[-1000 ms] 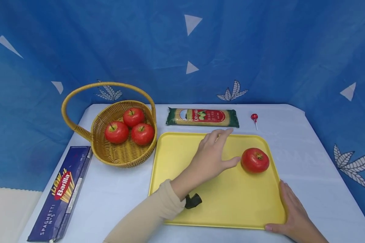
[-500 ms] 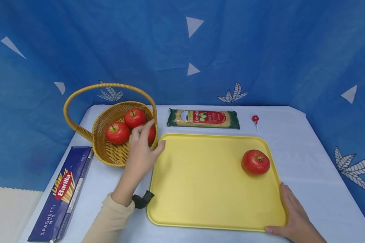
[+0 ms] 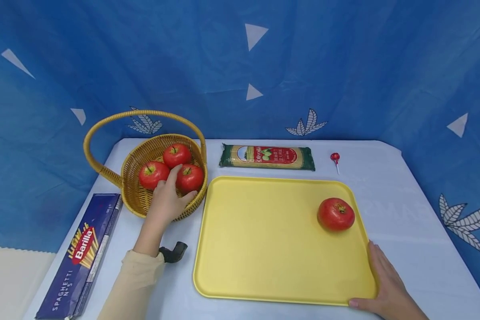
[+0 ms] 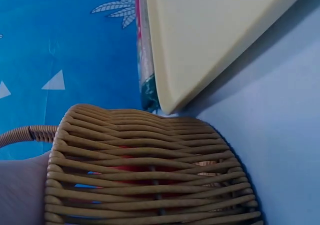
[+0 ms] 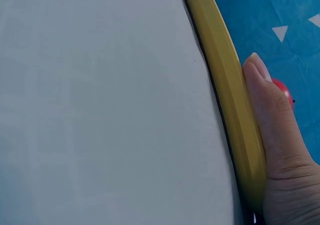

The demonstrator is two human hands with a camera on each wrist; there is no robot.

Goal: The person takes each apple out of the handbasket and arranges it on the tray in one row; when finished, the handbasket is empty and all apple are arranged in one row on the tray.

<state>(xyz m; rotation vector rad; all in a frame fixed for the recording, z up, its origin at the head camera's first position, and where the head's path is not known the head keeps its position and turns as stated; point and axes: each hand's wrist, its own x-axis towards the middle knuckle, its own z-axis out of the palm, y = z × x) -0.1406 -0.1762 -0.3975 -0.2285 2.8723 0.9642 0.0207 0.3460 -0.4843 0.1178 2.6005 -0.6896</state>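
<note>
My left hand (image 3: 166, 200) reaches over the front rim of the wicker basket (image 3: 134, 202). Its fingers point in beside a red apple (image 3: 191, 178), with the thumb near the rim in front of that apple; no firm hold shows. Two more red apples, a left one (image 3: 153, 174) and a back one (image 3: 177, 154), lie in the basket. In the left wrist view the basket wall (image 4: 150, 175) hides most of the hand. At the yellow tray (image 3: 264, 244), my right hand (image 3: 388, 286) touches the near right corner, fingers along the side and thumb at the front edge.
Another red apple (image 3: 336, 214) sits on the tray's right part. Behind the tray lie a green-ended spaghetti pack (image 3: 267, 157) and a red lollipop (image 3: 335, 158). A blue spaghetti box (image 3: 80, 255) lies at the left. The basket's handle (image 3: 144, 112) arches above it.
My left hand has moved left from above the tray, near the apple there, to the basket and down among its apples. The right hand has stayed at the tray corner.
</note>
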